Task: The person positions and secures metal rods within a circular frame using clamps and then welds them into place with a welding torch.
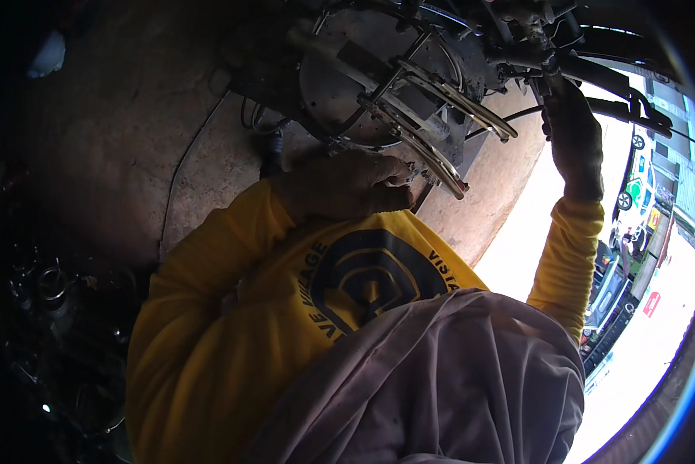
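A bent steel frame (409, 97) of two shiny parallel rails with cross bars rests on a round dark metal plate (324, 77). Close to the lower end of its nearer rail is my left hand (351, 184), its fingers curled together. Whatever those fingers hold, if anything, is too dark to make out. Farther up on the right, my right hand (575, 135) is closed round the lower part of a dark upright bar (550, 66) belonging to the machinery. Its fingertips are partly lost in shadow.
Dark clamps and rods (521, 35) crowd the top right. A thin cable (181, 166) runs down across the brownish floor (115, 155). Metal parts (54, 286) lie in shadow at far left. Bright daylight and parked vehicles (633, 182) show at right.
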`<action>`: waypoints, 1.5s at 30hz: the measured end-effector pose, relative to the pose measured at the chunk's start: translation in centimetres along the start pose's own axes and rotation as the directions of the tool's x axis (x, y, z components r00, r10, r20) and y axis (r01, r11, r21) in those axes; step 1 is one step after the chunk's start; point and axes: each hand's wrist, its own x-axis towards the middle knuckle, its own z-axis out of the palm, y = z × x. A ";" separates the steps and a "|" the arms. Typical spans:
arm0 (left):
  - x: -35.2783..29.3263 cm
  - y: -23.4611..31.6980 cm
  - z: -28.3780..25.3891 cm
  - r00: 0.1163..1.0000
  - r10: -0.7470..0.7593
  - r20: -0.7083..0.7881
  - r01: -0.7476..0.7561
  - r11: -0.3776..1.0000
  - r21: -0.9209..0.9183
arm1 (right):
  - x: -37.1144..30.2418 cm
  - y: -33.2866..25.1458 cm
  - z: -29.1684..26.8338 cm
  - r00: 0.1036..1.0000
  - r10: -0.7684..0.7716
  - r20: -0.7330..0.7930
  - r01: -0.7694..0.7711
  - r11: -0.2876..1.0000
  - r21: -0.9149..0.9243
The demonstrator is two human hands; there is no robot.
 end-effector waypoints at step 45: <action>4.9 -0.6 3.2 0.943 -0.248 0.220 0.288 0.284 -0.915 | 1.3 -12.7 -2.2 0.606 -0.621 0.496 0.776 0.325 -0.541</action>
